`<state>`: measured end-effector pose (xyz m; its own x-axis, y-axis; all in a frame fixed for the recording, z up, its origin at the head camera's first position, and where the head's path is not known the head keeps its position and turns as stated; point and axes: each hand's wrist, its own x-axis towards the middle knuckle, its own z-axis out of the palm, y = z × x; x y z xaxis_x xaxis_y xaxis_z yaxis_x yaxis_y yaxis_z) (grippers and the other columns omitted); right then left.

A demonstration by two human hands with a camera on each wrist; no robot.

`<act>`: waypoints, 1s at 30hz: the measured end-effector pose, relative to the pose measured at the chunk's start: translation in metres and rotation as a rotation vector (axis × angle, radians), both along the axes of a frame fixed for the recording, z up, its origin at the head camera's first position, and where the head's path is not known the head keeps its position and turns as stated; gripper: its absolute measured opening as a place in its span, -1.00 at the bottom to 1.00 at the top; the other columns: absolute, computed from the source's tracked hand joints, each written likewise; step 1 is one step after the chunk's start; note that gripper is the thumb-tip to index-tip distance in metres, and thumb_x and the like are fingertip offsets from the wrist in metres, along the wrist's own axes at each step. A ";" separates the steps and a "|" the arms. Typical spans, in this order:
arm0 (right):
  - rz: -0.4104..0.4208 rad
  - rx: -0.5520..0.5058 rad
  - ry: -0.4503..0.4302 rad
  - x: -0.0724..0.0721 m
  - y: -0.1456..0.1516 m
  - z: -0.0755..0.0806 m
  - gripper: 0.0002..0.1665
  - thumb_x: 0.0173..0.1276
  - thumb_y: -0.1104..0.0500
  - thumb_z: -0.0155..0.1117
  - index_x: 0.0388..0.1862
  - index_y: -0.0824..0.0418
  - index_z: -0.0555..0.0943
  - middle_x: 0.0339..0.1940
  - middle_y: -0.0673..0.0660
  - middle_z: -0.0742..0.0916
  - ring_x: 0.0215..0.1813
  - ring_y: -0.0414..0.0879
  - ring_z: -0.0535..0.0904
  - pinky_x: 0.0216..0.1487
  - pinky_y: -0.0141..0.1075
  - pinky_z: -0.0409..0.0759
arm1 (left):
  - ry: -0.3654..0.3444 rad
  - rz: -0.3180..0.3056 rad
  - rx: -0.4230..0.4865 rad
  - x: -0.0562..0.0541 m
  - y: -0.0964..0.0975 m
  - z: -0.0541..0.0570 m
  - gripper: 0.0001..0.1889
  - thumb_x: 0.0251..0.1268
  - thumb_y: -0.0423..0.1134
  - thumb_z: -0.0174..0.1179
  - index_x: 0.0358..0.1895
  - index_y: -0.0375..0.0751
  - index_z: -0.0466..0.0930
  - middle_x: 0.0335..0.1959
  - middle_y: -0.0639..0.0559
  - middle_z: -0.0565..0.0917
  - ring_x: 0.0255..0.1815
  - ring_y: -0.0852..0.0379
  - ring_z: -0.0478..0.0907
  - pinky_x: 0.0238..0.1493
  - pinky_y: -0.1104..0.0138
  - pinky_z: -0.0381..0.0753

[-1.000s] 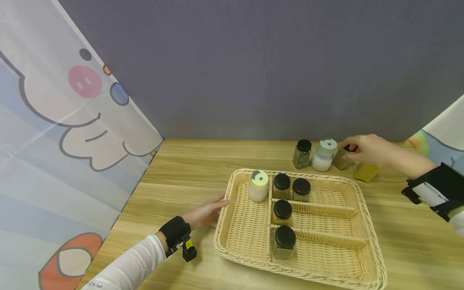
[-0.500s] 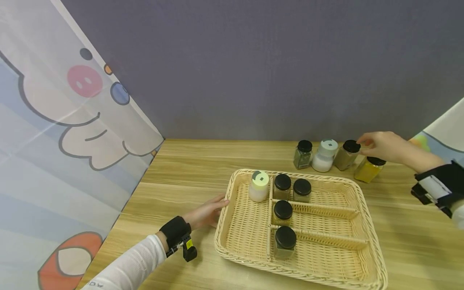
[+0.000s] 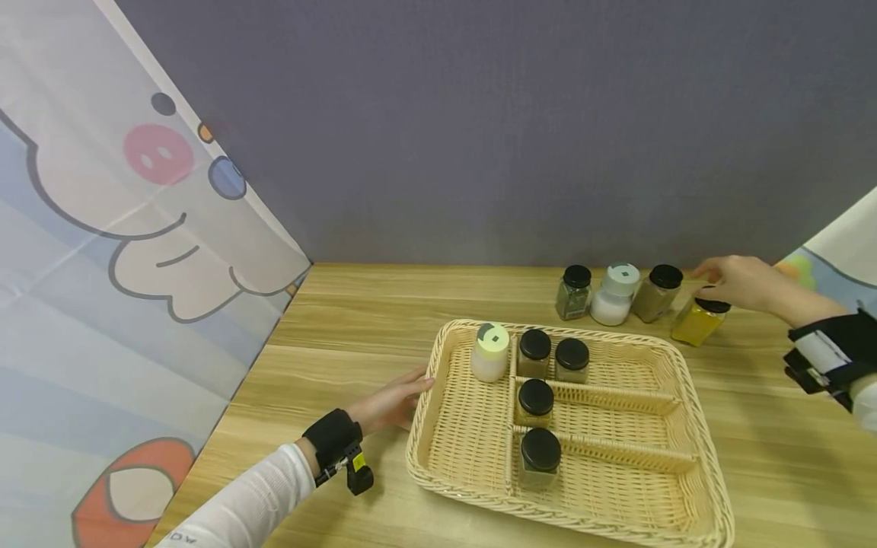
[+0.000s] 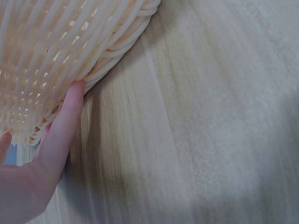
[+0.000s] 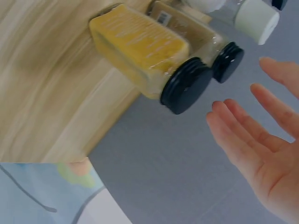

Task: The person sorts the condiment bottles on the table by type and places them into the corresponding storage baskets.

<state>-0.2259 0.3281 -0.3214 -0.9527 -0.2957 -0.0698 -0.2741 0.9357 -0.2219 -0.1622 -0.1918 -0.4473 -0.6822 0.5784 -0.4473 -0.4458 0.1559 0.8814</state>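
My left hand [image 3: 390, 402] rests at the left side of a wicker basket [image 3: 419, 426], straight fingers against the woven wall [image 4: 46, 60]. Beyond the basket's far right corner, my right hand [image 3: 740, 281] hovers by the black lid of a jar of yellow powder [image 3: 697, 323]. In the right wrist view its fingers [image 5: 233, 135] spread apart and hold nothing, with the yellow jar's lid [image 5: 186, 86] close by. Left of that jar stand a brownish jar [image 3: 655, 295], a white-lidded jar of white contents [image 3: 613, 297] and a dark green jar [image 3: 572, 293].
Inside the basket, a pale-lidded jar [image 3: 489, 354] stands in the left compartment. Several black-lidded jars, one of them the nearest jar [image 3: 539, 460], line the left ends of the right-hand compartments. A grey wall [image 3: 479, 137] rises behind the wooden table [image 3: 356, 304].
My right hand has let go of the brownish jar and moved right, over beside the yellow jar. My left hand and the basket stay in place.
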 end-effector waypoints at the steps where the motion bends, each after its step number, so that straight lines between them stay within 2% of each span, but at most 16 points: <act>1: 0.000 0.003 0.000 0.000 0.001 -0.001 -0.55 0.13 0.20 0.20 -0.14 0.56 0.46 -0.34 0.46 0.58 -0.27 0.31 0.49 -0.32 0.03 0.47 | -0.001 0.000 0.000 0.000 0.000 0.000 -0.35 0.34 0.01 -0.15 0.40 0.02 -0.20 0.29 -0.27 0.17 0.21 -0.24 0.21 -0.07 -0.13 0.40; 21: -0.034 -0.004 0.008 -0.004 0.021 -0.023 -0.51 0.05 0.21 0.25 -0.14 0.57 0.45 -0.46 0.32 0.55 -0.43 0.11 0.48 -0.48 -0.09 0.43 | -0.009 0.001 0.007 0.000 0.000 -0.001 -0.36 0.34 0.01 -0.15 0.40 0.02 -0.20 0.28 -0.26 0.19 0.20 -0.22 0.24 -0.07 -0.13 0.40; 25: -0.030 -0.011 -0.011 -0.004 0.022 -0.027 -0.52 0.04 0.25 0.25 -0.14 0.59 0.44 -0.44 0.35 0.56 -0.40 0.16 0.49 -0.44 -0.05 0.45 | -0.008 0.001 0.007 0.000 0.000 -0.001 -0.36 0.35 0.01 -0.16 0.40 0.02 -0.20 0.29 -0.26 0.18 0.21 -0.23 0.22 -0.07 -0.14 0.39; 30: -0.016 -0.017 -0.012 -0.005 0.020 -0.030 -0.54 0.03 0.28 0.24 -0.14 0.60 0.44 -0.27 0.55 0.51 -0.27 0.36 0.46 -0.30 0.07 0.45 | -0.009 0.001 -0.001 -0.001 0.001 -0.002 -0.37 0.35 0.01 -0.16 0.40 0.05 -0.20 0.27 -0.27 0.20 0.19 -0.22 0.26 -0.07 -0.13 0.41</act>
